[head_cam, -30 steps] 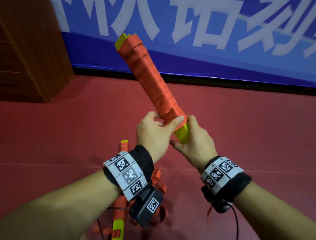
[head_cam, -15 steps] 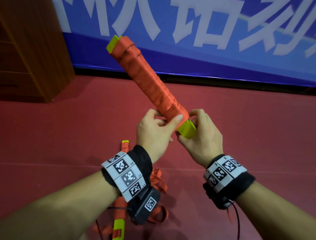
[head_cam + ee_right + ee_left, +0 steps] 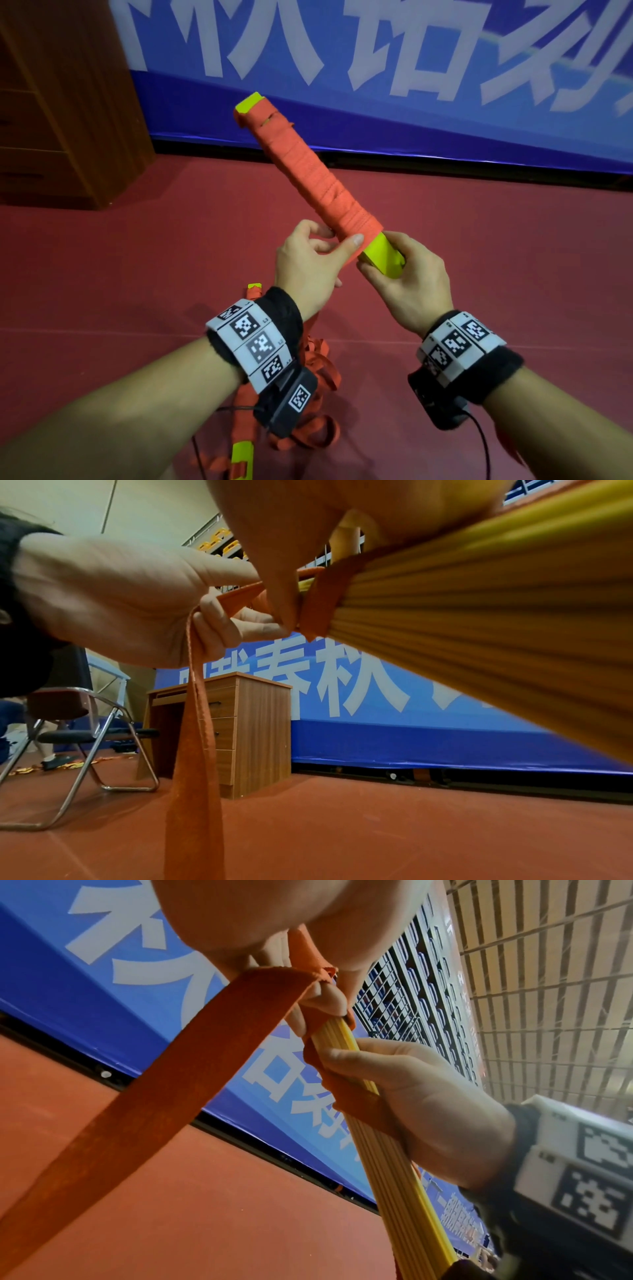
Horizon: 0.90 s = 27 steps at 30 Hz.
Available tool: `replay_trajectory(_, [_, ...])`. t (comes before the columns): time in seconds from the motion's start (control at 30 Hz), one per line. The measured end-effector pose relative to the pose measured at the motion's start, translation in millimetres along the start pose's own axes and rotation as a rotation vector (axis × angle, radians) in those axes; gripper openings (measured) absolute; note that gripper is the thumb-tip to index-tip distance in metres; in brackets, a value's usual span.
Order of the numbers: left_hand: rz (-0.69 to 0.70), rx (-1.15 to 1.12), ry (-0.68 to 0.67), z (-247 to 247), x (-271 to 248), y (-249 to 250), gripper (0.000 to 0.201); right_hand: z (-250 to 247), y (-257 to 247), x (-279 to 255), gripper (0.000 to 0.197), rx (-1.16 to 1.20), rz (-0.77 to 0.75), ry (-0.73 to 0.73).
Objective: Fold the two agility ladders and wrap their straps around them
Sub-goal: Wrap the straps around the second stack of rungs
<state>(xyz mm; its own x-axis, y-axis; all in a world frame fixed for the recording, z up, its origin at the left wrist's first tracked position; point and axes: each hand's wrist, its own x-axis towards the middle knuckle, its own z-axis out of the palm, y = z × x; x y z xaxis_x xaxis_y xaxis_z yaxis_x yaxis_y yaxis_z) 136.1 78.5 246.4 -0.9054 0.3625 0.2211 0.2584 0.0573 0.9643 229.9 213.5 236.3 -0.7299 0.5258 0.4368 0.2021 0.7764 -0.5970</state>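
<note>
The folded ladder bundle (image 3: 308, 171), yellow rungs wound in orange strap, is held up slanting away to the left. My left hand (image 3: 325, 250) pinches the strap at the bundle's near end, thumb pressed on the last turn. In the left wrist view the loose strap (image 3: 154, 1096) runs from those fingers (image 3: 322, 999) down to the lower left. My right hand (image 3: 411, 270) grips the bare yellow end (image 3: 382, 257), also seen as the rungs (image 3: 479, 628). The second ladder (image 3: 245, 428) lies on the floor below my left wrist, straps loose around it.
A red floor (image 3: 137, 257) runs to a blue banner wall (image 3: 411, 120). A wooden desk (image 3: 51, 120) stands at the far left, and the right wrist view shows a folding chair (image 3: 85, 737) beside the desk (image 3: 240, 723).
The bundle's far end has dipped and swung slightly left. My right hand has shifted on the near end, so more of the yellow tip shows. The left hand keeps its pinch.
</note>
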Motion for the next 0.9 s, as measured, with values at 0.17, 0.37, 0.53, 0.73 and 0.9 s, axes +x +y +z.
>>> replay_trajectory(0.17, [-0.012, -0.031, -0.066, 0.0, 2.7, 0.7, 0.043, 2.1, 1.4, 0.9, 0.046, 0.075, -0.012, -0.027])
replay_trajectory(0.37, [0.023, -0.016, 0.018, -0.2, 2.6, -3.8, 0.04, 4.0, -1.5, -2.1, 0.054, -0.056, -0.069, -0.128])
replay_trajectory(0.53, [0.039, 0.007, 0.052, 4.0, 1.2, -5.8, 0.044, 7.0, -8.4, -2.4, 0.067, -0.16, -0.014, -0.228])
replay_trajectory(0.73, [0.062, 0.051, 0.066, 4.8, -0.1, -5.0, 0.049, 4.2, -5.8, -0.6, 0.072, -0.158, 0.027, -0.167])
replay_trajectory(0.9, [0.047, 0.021, 0.052, 4.4, -2.5, 1.0, 0.048, 2.8, -5.9, -0.4, 0.063, -0.207, -0.013, -0.094])
